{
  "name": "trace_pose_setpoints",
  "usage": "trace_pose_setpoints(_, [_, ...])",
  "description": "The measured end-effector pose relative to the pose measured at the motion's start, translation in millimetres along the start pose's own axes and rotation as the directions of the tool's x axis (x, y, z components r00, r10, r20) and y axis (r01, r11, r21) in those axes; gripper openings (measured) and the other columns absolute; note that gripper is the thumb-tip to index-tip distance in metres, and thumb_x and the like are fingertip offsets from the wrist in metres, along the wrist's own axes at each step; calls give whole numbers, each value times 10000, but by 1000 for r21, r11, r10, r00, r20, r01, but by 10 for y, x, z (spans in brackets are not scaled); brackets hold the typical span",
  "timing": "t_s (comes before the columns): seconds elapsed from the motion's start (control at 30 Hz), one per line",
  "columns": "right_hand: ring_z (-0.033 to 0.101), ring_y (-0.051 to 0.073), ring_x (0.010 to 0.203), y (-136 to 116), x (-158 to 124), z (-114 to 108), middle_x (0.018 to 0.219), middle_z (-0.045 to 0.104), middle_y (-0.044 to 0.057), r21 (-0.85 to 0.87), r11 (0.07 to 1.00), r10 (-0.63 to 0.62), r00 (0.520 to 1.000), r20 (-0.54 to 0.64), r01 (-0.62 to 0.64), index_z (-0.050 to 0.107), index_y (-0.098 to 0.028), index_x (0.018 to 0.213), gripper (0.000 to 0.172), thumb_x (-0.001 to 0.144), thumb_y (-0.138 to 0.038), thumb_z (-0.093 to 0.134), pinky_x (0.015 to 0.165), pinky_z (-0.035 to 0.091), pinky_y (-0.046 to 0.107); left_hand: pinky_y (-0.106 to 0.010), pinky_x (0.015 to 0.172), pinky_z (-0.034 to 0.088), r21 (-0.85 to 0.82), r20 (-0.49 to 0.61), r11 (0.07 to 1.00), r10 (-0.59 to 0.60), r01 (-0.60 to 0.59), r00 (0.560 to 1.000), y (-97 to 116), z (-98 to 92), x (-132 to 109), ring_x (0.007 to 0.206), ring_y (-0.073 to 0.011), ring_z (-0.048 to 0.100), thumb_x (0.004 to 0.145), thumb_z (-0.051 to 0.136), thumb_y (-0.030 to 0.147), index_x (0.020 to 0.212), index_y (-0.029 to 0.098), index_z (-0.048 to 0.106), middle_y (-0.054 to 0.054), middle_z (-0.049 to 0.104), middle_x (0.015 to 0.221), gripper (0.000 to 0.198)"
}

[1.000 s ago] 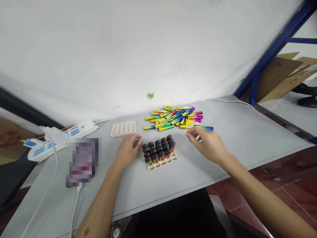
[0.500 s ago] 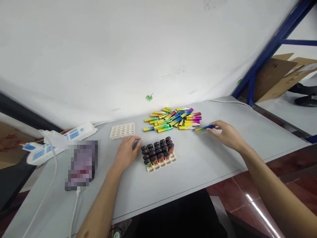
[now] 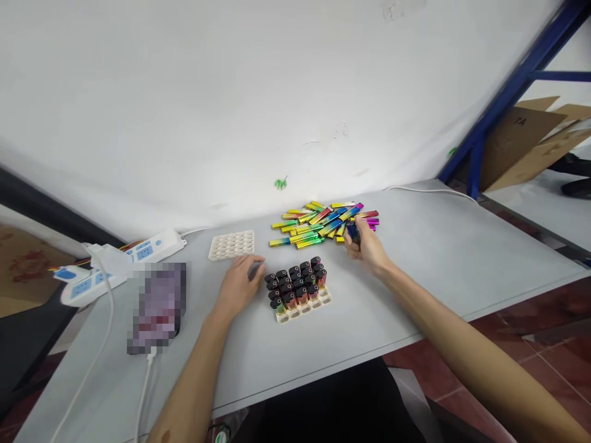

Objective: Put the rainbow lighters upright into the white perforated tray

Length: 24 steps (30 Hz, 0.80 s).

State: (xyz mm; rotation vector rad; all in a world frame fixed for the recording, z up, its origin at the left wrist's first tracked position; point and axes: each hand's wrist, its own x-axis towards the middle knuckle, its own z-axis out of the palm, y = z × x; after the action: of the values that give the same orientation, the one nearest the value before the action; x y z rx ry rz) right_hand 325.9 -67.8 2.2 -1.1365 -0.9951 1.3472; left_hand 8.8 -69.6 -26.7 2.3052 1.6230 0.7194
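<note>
My right hand point(image 3: 367, 246) is closed around a shiny blue stick-shaped case point(image 3: 353, 232) at the front right of a pile of metallic, rainbow-coloured cases point(image 3: 307, 235). Fingers cover most of the held case. On the left, my left hand point(image 3: 241, 283) rests on the table with thumb and fingers apart, and nothing shows in it. Just right of it, a cream holder point(image 3: 305, 311) carries rows of small black-capped containers point(image 3: 300, 292) with reddish and greenish see-through bodies. Slots along its front edge are bare.
A second cream holder point(image 3: 231, 244) lies behind my left hand. At left are a blurred phone-like object point(image 3: 159, 307) with a white cable and a power strip point(image 3: 148, 249). The white wall point(image 3: 231, 123) bounds the back; blue frame bars point(image 3: 503, 92) and cardboard boxes point(image 3: 521, 144) stand right.
My right hand has moved left to the pile's front right edge with the blue case, which now shows less between its fingers. My left hand stays beside the holder.
</note>
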Motion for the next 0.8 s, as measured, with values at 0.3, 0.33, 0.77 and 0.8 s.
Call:
trace_pose_setpoints(0.3, [130, 74, 387, 168, -66, 87, 446, 226, -69, 107, 988, 115, 993, 16, -116, 385, -219, 553, 562, 919, -645, 386, 413, 96, 253, -406, 967, 487, -5, 8, 1000, -28, 28, 1000, 0, 3, 11, 1086, -253, 613, 928, 467, 370, 1034, 242, 633, -60, 706, 1089, 235])
trace_pose_setpoints(0.33, [135, 71, 385, 172, -75, 89, 450, 231, -70, 111, 987, 112, 993, 20, -114, 394, -217, 558, 575, 914, -668, 387, 412, 98, 251, -403, 963, 488, -5, 9, 1000, -30, 30, 1000, 2, 1, 12, 1082, -252, 615, 928, 465, 372, 1032, 242, 633, -59, 707, 1084, 236])
trace_pose_setpoints(0.77, [144, 72, 377, 155, -160, 112, 423, 218, -65, 130, 982, 142, 989, -33, -136, 356, -223, 506, 523, 900, -557, 437, 404, 105, 252, -396, 949, 495, 4, 1, 1000, -29, 29, 1000, 18, -16, 6, 1037, -248, 627, 916, 467, 386, 1017, 241, 639, -61, 709, 1059, 246])
trace_pose_setpoints(0.8, [144, 74, 375, 157, -160, 107, 419, 217, -64, 133, 981, 149, 988, -31, -143, 353, -226, 508, 510, 902, -541, 425, 403, 104, 252, -395, 950, 495, 3, -1, 1000, -30, 30, 1000, 19, -15, 6, 1036, -247, 628, 915, 468, 384, 1016, 242, 639, -61, 709, 1060, 245])
